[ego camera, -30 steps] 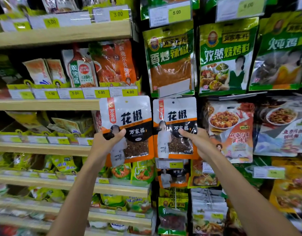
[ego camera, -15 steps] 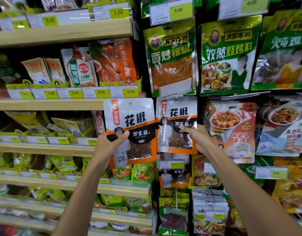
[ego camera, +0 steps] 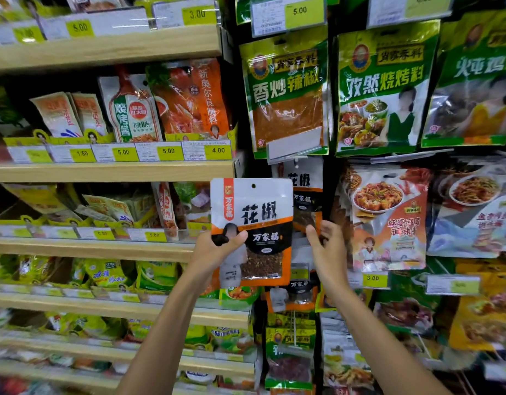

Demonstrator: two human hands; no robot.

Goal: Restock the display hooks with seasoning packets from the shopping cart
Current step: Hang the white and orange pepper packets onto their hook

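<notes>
Seasoning packet [ego camera: 254, 212] stands upright, above and to the right of the left hand [ego camera: 214, 252], whose thumb pinches its lower left corner. Just right of it, a second packet [ego camera: 304, 195] hangs above the right hand [ego camera: 327, 249]. I cannot tell whether those half-curled fingers hold it.

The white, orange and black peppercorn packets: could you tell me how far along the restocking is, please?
Done: one white, orange and black peppercorn packet hangs on the display hook. In hand: the left hand grips a second matching packet beside it, unhung; the right hand is by the hung one. Left: hooking that packet; the cart is out of view.
</notes>
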